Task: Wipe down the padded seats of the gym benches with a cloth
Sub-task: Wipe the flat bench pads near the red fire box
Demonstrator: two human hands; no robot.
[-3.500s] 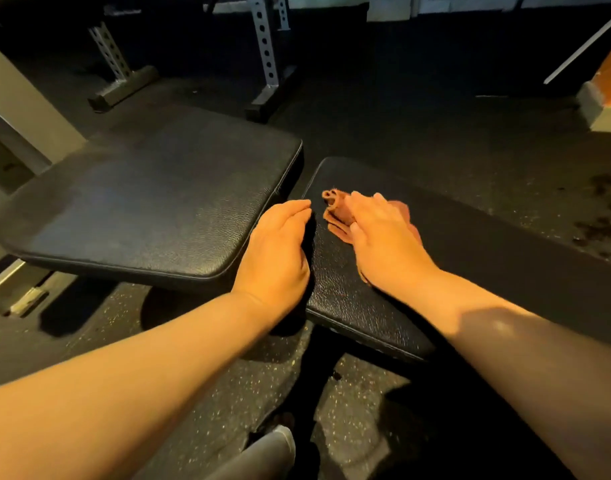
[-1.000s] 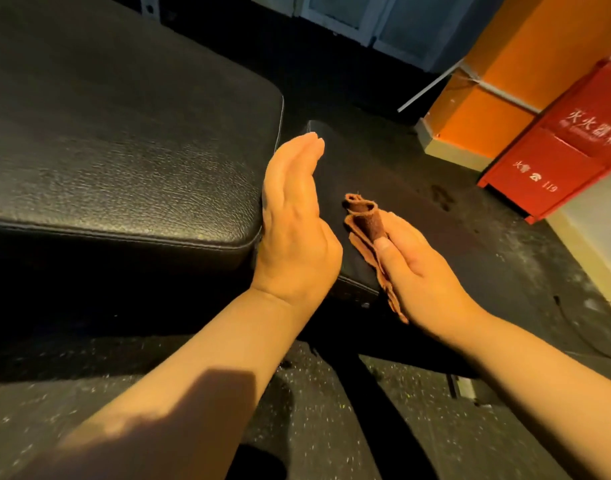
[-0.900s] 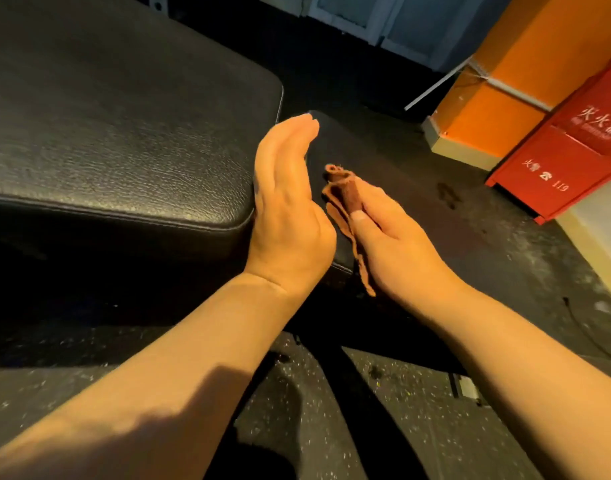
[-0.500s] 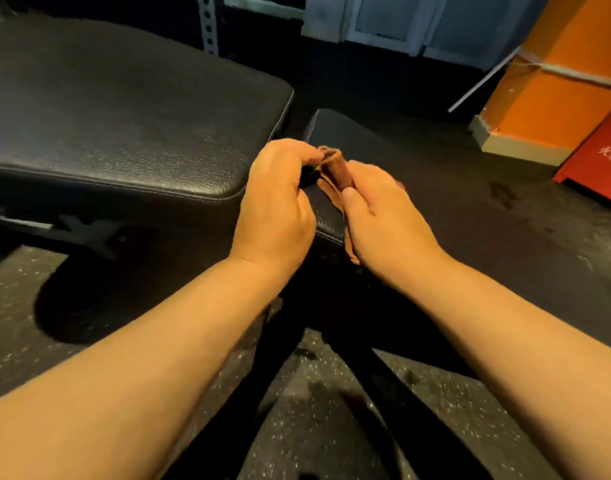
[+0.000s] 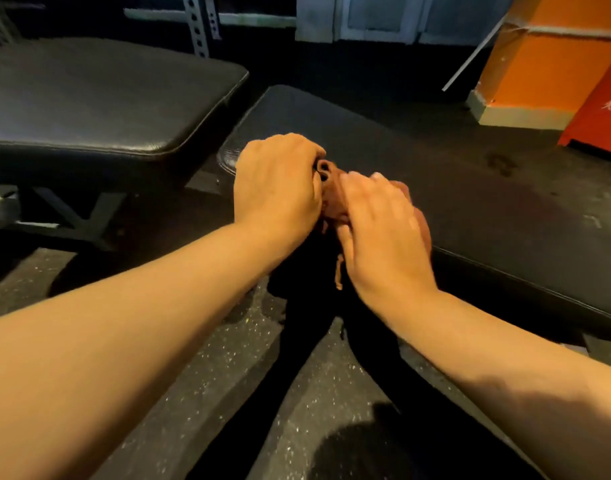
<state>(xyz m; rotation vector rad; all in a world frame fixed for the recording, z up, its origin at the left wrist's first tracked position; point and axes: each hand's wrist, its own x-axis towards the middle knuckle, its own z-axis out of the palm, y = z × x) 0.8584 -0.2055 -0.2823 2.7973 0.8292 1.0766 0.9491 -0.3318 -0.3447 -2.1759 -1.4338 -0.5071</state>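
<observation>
Cloth sits bunched between both hands; left hand curls round it, right hand pinches it (a tail dangles); it could slip off the bench pad.

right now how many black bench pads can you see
2: a wide pad at left, and a long pad at right under both hands and the cloth. Others may lie out of frame.

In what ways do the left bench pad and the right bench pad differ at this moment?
The left bench pad has nothing on it and no hand touches it; the right bench pad has both hands and the brown cloth at its near end. The left pad sits higher, and the right pad lower. Both are black padded upholstery.
</observation>
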